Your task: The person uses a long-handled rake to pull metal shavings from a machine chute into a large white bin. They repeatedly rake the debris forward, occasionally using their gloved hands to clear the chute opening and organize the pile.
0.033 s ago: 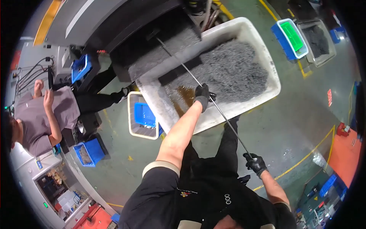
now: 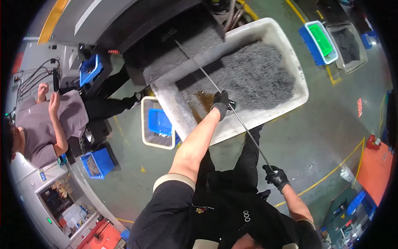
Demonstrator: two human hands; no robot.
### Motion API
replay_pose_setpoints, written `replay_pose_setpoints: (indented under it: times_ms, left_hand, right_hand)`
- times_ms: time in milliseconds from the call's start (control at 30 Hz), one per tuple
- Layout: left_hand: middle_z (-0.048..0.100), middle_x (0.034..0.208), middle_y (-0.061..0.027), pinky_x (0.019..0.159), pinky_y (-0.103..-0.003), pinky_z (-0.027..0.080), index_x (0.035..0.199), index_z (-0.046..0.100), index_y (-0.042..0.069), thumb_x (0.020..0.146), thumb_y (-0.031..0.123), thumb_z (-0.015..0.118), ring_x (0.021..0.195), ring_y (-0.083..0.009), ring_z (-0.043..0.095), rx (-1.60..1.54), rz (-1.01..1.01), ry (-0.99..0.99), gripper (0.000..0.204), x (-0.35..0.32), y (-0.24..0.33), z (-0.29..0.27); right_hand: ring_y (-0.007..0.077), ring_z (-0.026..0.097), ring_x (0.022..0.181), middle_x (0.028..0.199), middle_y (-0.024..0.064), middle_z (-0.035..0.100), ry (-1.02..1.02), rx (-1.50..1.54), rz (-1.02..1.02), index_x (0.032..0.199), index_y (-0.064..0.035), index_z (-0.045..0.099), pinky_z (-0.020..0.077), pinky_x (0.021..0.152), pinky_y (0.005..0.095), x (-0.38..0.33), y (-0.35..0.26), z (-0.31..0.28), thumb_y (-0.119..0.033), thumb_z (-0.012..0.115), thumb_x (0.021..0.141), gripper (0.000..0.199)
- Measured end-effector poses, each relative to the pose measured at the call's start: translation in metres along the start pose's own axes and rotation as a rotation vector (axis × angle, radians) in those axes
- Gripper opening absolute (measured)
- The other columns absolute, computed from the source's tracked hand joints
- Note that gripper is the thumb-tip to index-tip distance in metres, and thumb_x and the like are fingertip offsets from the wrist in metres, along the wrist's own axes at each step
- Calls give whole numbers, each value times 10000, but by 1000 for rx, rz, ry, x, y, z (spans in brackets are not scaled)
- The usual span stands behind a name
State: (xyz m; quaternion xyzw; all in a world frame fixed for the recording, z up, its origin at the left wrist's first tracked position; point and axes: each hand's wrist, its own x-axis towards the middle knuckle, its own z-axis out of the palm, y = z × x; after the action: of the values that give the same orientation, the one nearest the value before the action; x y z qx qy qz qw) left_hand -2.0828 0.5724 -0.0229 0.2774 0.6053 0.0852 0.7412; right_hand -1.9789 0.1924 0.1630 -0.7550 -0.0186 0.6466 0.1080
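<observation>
A long-handled metal rake (image 2: pixel 202 69) runs slantwise from my body to the dark chute of the machine (image 2: pixel 139 54), where its head rests among grey metal shavings. Midway along the handle, my left hand (image 2: pixel 223 103), in a black glove, is closed around it above the near side of a large white tub (image 2: pixel 304 85). My right hand (image 2: pixel 276 176), gloved too, grips the near end beside my leg. A big heap of metal shavings (image 2: pixel 259 74) fills much of the tub, with brown liquid (image 2: pixel 204 101) near its left end.
A cream bin (image 2: pixel 145 137) holding a blue basket (image 2: pixel 159 122) stands left of the tub. Farther left are a person (image 2: pixel 54 120) and a blue crate (image 2: pixel 101 162). At the far right sit a blue-and-white bin with a green basket (image 2: pixel 320 39) and a grey bin (image 2: pixel 352 62).
The view has shifted slightly, so the tub appears a little farther right. Both hands keep their hold on the rake, which shows no clear movement relative to the tub.
</observation>
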Motion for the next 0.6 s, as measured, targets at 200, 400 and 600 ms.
replay_pose_setpoints:
  times_ms: [200, 400, 600]
  left_hand:
    - [678, 805, -262, 333, -348, 393, 1306, 383, 88, 986, 404, 328, 509, -314, 646, -45, -121, -148, 452, -28, -30, -64]
    - [650, 696, -278, 318, -408, 426, 1220, 376, 40, 985, 361, 346, 437, -358, 615, -112, -199, -169, 398, -37, -50, -90]
    - [673, 806, -268, 383, -383, 472, 1195, 443, 101, 979, 310, 363, 534, -330, 658, 20, -162, -169, 311, -32, -51, -105]
  right_hand:
    - [137, 628, 586, 736, 74, 675, 7, 210, -155, 1283, -73, 568, 512, 566, 278, -23, -5, 103, -344, 654, 874, 498]
    - [129, 625, 570, 680, 71, 659, 107, -20, 40, 1241, -113, 603, 511, 584, 289, -20, 49, 131, -441, 617, 887, 483]
    - [115, 600, 540, 642, 51, 642, 106, 39, 48, 1190, -113, 641, 485, 548, 273, 2, 53, 151, -428, 620, 887, 438]
